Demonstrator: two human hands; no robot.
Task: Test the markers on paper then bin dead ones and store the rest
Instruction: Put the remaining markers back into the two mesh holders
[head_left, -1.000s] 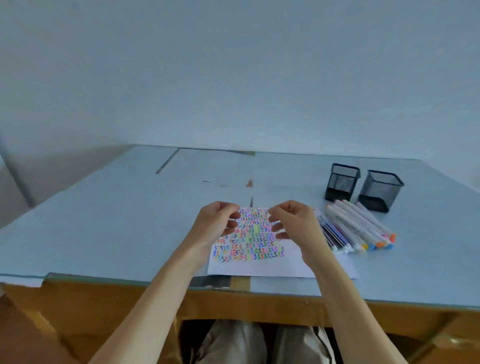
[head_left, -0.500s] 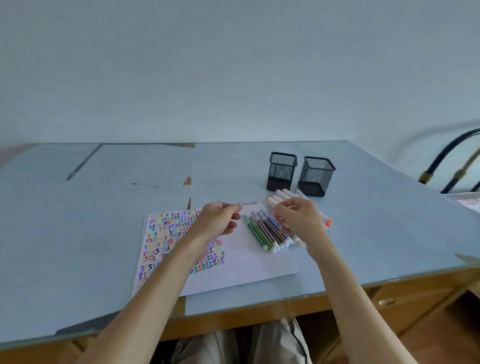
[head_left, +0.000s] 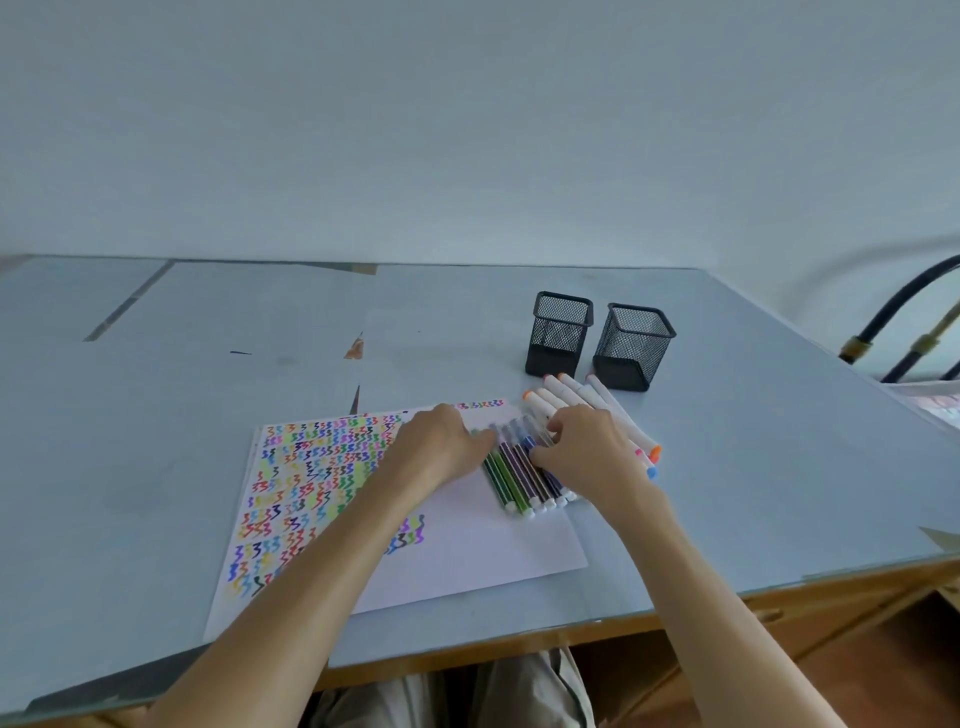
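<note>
pale blue desktop (head_left: 156, 467) runs out from the near wooden edge, with the paper (head_left: 467, 545) nearest, its left part crowded with squiggles (test strokes, likely). just beyond, both hands meet over the thin markers (head_left: 514, 478) on its right: left hand (head_left: 441, 449) curled at their left side, right hand (head_left: 584, 452) fingering the caps; whether either grips one i cannot tell. thicker white markers (head_left: 576, 395) lie right, and farthest stand two mesh pots (head_left: 561, 332), presumably for sorting.

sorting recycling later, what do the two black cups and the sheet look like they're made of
Left cup and right cup: likely black-coated metal mesh, see-through walls with a solid base band. Sheet: thin white matte paper, lying flat and covered in marker squiggles.
</note>
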